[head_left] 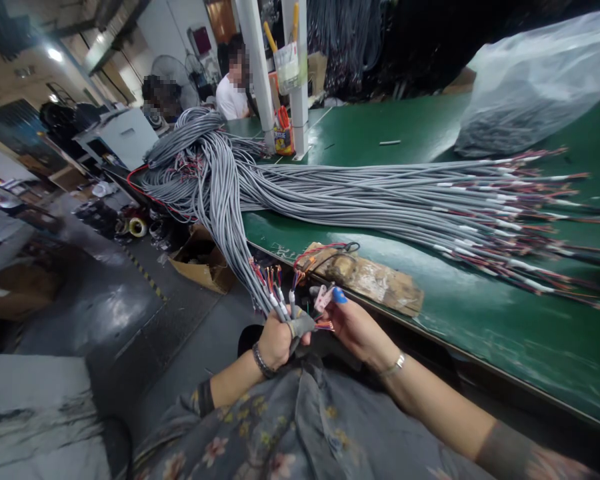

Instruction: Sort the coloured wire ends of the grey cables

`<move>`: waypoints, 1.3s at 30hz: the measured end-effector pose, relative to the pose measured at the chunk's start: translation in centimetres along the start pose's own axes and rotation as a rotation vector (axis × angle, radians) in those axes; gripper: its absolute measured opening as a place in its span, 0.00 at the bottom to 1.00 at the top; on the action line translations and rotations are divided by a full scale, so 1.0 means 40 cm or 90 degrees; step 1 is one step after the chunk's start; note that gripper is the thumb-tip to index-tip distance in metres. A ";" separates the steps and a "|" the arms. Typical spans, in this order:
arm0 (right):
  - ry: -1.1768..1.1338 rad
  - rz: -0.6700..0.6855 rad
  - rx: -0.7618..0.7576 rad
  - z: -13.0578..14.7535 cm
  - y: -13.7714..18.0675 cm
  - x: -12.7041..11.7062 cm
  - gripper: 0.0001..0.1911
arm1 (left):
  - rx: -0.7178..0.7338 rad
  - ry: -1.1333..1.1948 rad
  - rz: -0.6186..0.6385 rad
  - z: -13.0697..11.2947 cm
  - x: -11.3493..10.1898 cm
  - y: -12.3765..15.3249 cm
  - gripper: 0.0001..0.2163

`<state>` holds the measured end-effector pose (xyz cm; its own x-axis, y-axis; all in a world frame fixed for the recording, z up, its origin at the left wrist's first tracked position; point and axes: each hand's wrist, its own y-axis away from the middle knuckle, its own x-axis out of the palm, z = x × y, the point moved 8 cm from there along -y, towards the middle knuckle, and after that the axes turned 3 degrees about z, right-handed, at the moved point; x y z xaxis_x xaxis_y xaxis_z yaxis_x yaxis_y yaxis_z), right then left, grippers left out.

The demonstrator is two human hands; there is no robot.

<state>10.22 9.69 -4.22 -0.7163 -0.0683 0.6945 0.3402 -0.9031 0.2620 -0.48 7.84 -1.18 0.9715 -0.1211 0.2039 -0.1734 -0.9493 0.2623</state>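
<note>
My left hand (279,339) is closed around a bundle of grey cables (230,220) near their stripped ends. Grey wrapping covers part of its thumb or finger. Above the fist, white-sleeved ends fan out into thin coloured wires (270,277), with copper showing at some tips. Just to the right, my right hand (357,330) has its thumb and fingers drawn together, with a blue cover (339,295) on one digit. A pale pinkish piece (323,298) shows at its fingertips; I cannot tell whether it is a held part or finger wrapping. More wire ends (325,325) show between the hands.
Many grey cables (360,193) lie along the green table (505,353), coiled at the far left. A worn wooden board (380,280) with red and black leads sits at the near edge. A plastic bag (540,80), posts (260,67), an open carton (200,260) and another person (233,97) are around.
</note>
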 end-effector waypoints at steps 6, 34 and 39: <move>-0.030 0.017 0.001 -0.002 -0.009 0.010 0.21 | -0.024 0.001 -0.006 0.014 0.002 -0.009 0.17; -0.060 0.009 0.028 -0.009 -0.005 0.006 0.14 | 0.011 -0.002 -0.064 0.010 -0.011 0.008 0.16; -0.051 0.002 0.004 -0.005 -0.012 0.010 0.16 | 0.005 -0.012 -0.053 0.018 -0.012 0.003 0.16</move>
<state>9.64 10.01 -4.20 -0.6645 -0.0370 0.7464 0.3466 -0.9001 0.2640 -0.84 7.56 -1.92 0.9853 -0.0470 0.1645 -0.0909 -0.9583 0.2708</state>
